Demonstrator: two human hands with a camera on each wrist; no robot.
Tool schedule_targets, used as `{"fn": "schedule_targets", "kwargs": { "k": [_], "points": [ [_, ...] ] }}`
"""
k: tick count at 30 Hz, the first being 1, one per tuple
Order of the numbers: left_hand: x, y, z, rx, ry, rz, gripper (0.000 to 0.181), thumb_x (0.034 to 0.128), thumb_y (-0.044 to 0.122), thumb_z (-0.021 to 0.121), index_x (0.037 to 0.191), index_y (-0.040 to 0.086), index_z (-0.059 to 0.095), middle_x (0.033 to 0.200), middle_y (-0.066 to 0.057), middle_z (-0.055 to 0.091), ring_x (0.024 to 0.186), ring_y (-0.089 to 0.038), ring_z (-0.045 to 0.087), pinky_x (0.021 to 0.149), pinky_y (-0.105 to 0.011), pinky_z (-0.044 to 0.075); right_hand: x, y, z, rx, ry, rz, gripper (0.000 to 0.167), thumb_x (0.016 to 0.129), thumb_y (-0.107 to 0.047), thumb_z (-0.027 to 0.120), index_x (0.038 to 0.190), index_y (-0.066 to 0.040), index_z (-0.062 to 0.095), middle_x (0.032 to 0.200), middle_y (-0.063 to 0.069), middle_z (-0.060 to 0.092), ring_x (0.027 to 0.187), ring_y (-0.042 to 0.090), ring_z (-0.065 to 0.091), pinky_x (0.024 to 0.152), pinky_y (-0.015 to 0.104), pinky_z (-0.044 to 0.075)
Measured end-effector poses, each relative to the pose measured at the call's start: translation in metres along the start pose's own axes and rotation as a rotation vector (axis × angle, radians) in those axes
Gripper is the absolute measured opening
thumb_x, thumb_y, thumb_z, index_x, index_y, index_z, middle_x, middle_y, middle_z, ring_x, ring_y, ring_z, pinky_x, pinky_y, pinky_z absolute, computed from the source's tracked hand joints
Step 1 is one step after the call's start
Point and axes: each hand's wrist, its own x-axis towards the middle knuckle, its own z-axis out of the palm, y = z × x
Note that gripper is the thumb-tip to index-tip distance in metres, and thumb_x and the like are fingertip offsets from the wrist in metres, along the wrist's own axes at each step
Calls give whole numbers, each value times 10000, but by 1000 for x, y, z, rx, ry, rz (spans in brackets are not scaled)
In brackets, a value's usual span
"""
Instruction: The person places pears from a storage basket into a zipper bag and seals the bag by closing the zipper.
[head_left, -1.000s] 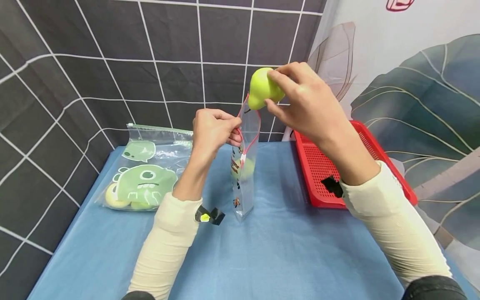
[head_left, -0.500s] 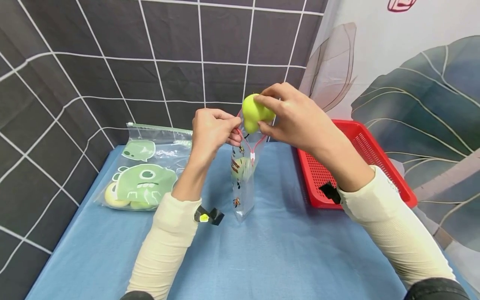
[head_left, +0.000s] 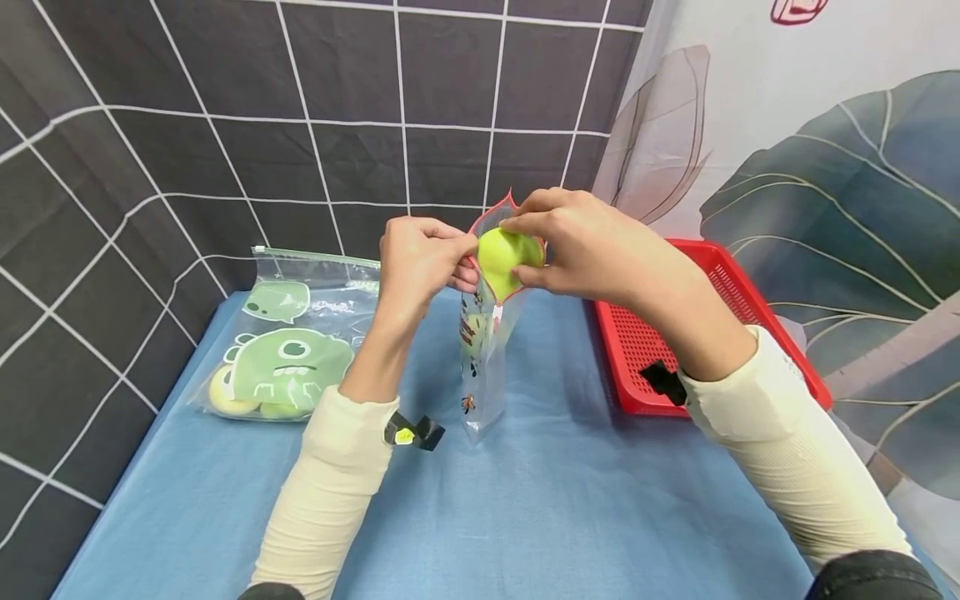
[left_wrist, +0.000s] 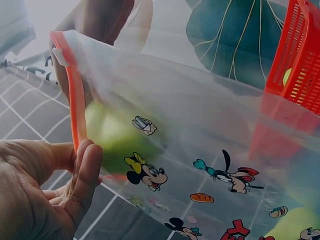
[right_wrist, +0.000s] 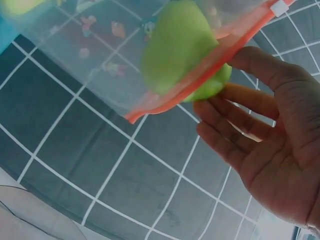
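Observation:
A clear zip bag (head_left: 483, 392) with a red zip edge and cartoon prints stands upright on the table. At its left edge, my left hand (head_left: 423, 258) pinches the red rim between thumb and fingers. My right hand (head_left: 577, 242) holds a green pear (head_left: 498, 254) by its fat end, thumb on one side and fingers on the other. Most of the pear is inside the bag's mouth, as the right wrist view shows through the plastic. Lower in the bag sits another yellow-green fruit (left_wrist: 295, 225), blurred by the plastic.
To the left lies a larger clear zip bag (head_left: 307, 283) with a green cartoon monster and yellow-green fruit inside. A red perforated basket (head_left: 633, 358) stands at the right, partly behind the right forearm; the left wrist view shows something yellow-green in it. Blue cloth (head_left: 540, 517) covers the table.
My right hand has come down and slightly left, bringing the pear from above the bag into its mouth. The bag's opening has spread around the pear. My left hand keeps its pinch in nearly the same place.

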Motion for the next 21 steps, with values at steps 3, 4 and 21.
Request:
{"fn": "schedule_targets", "kwargs": {
  "k": [3,4,21],
  "points": [
    [0,0,0,5,0,-2,147,940,-26,739,998,-125,830,608,-59,741,460,-111,720,542,-373,690,0,0,-2,7,30,-15,387,964,-127,847,1328,-1,812,1252,218,791,967,371,771,906,527,672],
    [0,0,0,6,-2,-2,147,942,-25,742,1003,-128,828,608,-59,741,461,-112,722,545,-371,692,0,0,-2,10,43,-20,363,972,-112,826,1319,-3,817,1248,216,796,960,372,779,908,530,673],
    [1,-2,-2,7,7,-13,162,940,-16,763,1030,-135,826,611,-61,741,472,-120,734,532,-363,684,-8,19,3,-2,55,48,310,1000,-104,778,1289,-2,826,1220,222,807,1068,424,799,979,579,673]
  ]
}}
